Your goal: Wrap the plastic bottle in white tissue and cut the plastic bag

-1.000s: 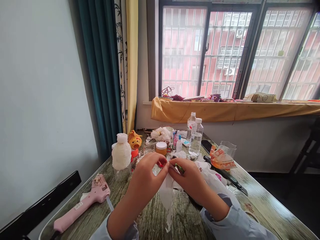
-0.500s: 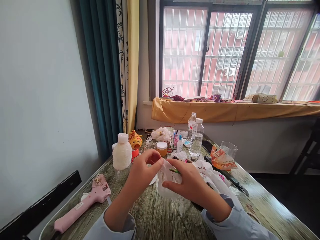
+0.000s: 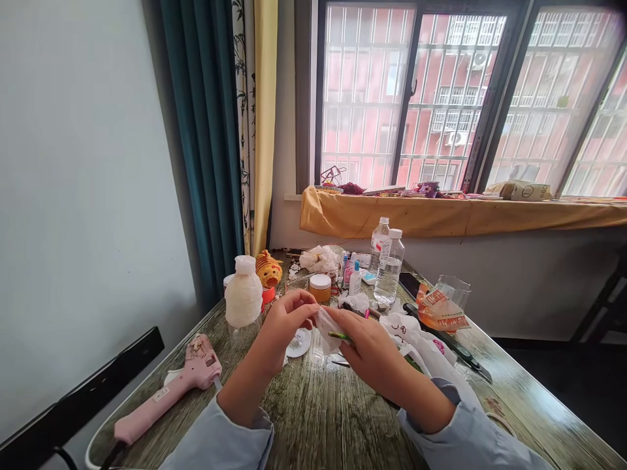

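A thin white sheet (image 3: 327,331), tissue-like and partly see-through, is held up in front of me over the table. My left hand (image 3: 289,324) pinches its upper left edge between thumb and fingers. On the other side my right hand (image 3: 365,339) grips the same sheet, its fingers folded over it. A slim green object (image 3: 339,336) pokes out from under the right fingers; its kind is hidden. Below the hands lie a small white dish (image 3: 298,343) and a metal tip like scissor blades (image 3: 341,362), mostly covered by my right hand.
A pink glue gun (image 3: 169,391) lies at the left, near a white-wrapped bottle (image 3: 244,294). Water bottles (image 3: 389,271), a lidded jar (image 3: 320,288) and a yellow knitted toy (image 3: 269,269) stand further back. Right are printed white cloth (image 3: 416,336), a black-handled knife (image 3: 463,356) and an orange packet (image 3: 441,310).
The white sheet, earlier hanging spread out, is now gathered smaller between my hands. My right fingers have closed over it. The whole view has shifted slightly.
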{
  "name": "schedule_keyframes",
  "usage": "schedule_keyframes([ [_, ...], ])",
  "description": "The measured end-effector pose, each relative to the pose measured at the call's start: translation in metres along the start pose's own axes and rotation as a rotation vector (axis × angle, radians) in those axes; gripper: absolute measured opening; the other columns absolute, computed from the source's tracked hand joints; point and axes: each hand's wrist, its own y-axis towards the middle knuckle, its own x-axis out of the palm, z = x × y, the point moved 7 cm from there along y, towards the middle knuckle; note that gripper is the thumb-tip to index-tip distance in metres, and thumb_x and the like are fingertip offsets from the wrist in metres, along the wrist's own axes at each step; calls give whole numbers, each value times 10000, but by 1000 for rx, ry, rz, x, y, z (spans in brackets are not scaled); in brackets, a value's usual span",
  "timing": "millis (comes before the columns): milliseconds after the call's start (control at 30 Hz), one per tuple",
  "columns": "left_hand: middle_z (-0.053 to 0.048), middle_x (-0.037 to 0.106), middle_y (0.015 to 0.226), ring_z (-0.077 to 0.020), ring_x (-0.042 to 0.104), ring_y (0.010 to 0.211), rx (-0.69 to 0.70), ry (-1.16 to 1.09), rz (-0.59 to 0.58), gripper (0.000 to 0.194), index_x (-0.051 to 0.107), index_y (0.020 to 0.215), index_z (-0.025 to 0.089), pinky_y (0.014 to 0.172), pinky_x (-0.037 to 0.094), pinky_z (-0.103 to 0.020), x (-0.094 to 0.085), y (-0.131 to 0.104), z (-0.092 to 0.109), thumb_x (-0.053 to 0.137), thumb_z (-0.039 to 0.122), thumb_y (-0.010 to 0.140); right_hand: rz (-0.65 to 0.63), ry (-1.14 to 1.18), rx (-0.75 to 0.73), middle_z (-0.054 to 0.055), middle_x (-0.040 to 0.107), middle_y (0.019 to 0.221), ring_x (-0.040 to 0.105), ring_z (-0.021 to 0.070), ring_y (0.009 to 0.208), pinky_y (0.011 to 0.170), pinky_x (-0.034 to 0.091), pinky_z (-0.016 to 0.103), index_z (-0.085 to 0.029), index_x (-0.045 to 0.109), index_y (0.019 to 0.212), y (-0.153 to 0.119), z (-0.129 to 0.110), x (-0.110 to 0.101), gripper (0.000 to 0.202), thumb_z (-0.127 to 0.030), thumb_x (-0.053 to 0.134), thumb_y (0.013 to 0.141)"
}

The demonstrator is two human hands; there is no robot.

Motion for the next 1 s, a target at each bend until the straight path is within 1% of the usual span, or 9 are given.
schedule_keyframes([
  [133,35,500,660,-104,490,620,-62,-120,-79,184,521,696,174,572,409,-228,4,-2,-4,654,300,667,23,137,-17,106,609,1218,595,261,1051,851,473,414,-162,493,1269,-1,-8,-5,542,-69,389,745],
  [233,40,496,630,-95,482,553,-114,-213,-143,203,503,712,183,520,402,-227,8,-1,-10,648,313,656,48,218,-27,99,605,1221,590,238,1060,869,468,380,-172,471,1294,-2,-14,-9,571,-96,461,728],
  [333,37,514,619,-88,494,536,-149,-272,-193,203,488,712,185,518,416,-220,11,0,-15,642,307,658,92,234,2,94,615,1199,590,237,1048,862,467,358,-181,494,1274,0,-12,-12,560,-146,558,719],
  [433,33,524,617,-87,505,531,-158,-292,-235,192,486,718,186,515,425,-219,13,0,-17,634,296,663,115,236,73,79,660,1093,612,228,967,818,469,347,-183,573,1159,2,-1,-11,414,-172,579,745],
  [567,18,527,601,-104,510,532,-129,-241,-274,190,493,716,180,507,436,-242,16,-1,-16,625,311,674,175,280,98,53,681,915,614,190,825,726,453,306,-188,626,952,3,8,-14,222,-152,471,797],
  [700,14,547,632,-127,531,563,-9,-105,-225,243,523,785,180,529,443,-265,13,-3,-7,618,397,729,224,302,111,20,634,747,557,158,677,608,406,260,-188,600,819,2,9,-19,147,-177,457,786],
  [800,11,574,688,-136,543,639,120,17,-154,267,568,843,187,625,449,-274,9,-6,3,648,420,741,225,351,117,0,579,666,506,141,620,564,366,244,-189,558,739,3,8,-21,120,-169,440,748],
  [900,-13,621,808,-159,554,758,340,281,-80,221,609,863,204,735,447,-288,6,-11,16,664,386,750,233,413,151,-12,517,618,455,131,583,533,335,238,-195,505,688,4,9,-23,115,-215,432,775],
  [1000,-15,640,824,-169,564,769,517,537,-27,167,614,881,218,742,445,-292,8,-16,22,635,356,788,234,453,156,-20,475,609,413,125,569,523,313,237,-197,469,680,3,9,-24,144,-251,423,806],
])
